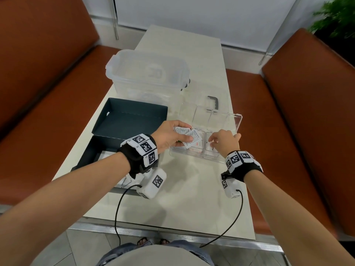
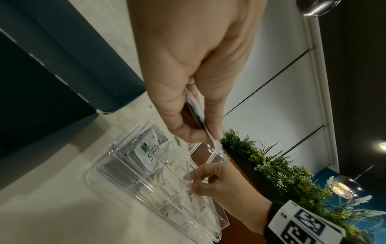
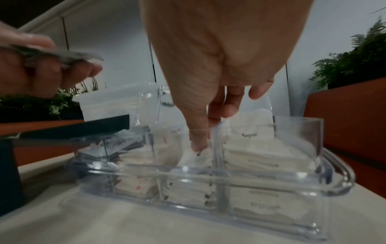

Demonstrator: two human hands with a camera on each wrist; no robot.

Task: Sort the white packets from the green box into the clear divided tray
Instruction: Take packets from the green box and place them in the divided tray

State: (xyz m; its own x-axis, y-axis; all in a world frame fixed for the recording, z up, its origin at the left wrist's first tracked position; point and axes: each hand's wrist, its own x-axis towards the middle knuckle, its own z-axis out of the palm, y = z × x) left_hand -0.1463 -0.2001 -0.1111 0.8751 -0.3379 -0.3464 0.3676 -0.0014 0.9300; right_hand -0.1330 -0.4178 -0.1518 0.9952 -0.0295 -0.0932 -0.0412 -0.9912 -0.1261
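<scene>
Mostly done: tray (image 1: 238, 121) compartments hold stacks, my left hand (image 1: 169, 137) grips several packets (image 1: 189, 136), my right hand (image 1: 223, 141) pinches one into the tray.

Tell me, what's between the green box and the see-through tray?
The left hand holding white packets hovers there, above bare table, in the head view.

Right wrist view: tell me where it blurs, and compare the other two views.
Right wrist: the left hand at the frame's left is smeared, the clear divided tray soft, though "Sugar" still reads. Left wrist: the right hand fairly sharp, "Stevia" readable. Head: centre crisp, the plant blurred, edges bowed.
</scene>
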